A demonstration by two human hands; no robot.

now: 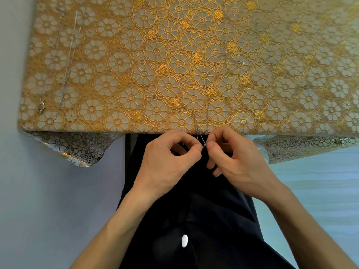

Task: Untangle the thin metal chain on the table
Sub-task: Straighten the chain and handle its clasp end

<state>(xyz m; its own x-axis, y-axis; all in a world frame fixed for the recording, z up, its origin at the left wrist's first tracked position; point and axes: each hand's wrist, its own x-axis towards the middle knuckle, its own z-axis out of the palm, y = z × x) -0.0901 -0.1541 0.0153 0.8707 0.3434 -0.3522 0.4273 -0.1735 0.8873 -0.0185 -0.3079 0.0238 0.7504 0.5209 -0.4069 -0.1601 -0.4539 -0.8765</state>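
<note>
Both hands are low, just off the near edge of the worktop, over the person's lap. The left hand and right hand almost meet at the tips.

Fingers: on each hand, thumb and forefinger are pressed together, pinching the chain at nearly the same spot. The remaining fingers are curled under and hold nothing. There is a tiny bunch of links between the two pinches, too fine to resolve.

Chain position: thin strands rise from the pinch point and cross the worktop edge. They end on the surface just past the edge, at a small dark link. A faint line carries on up the worktop toward a small glint right of centre. I cannot tell whether it is the same chain.

The worktop is covered by a gold flower-pattern cloth, which hangs off the near edge left and right of the person.

At the far left of the worktop, other chains are laid out roughly straight, well apart from the hands. A small pendant lies near the front left corner.

The person wears a dark shirt with one white button showing. The forearms are bare.
</note>
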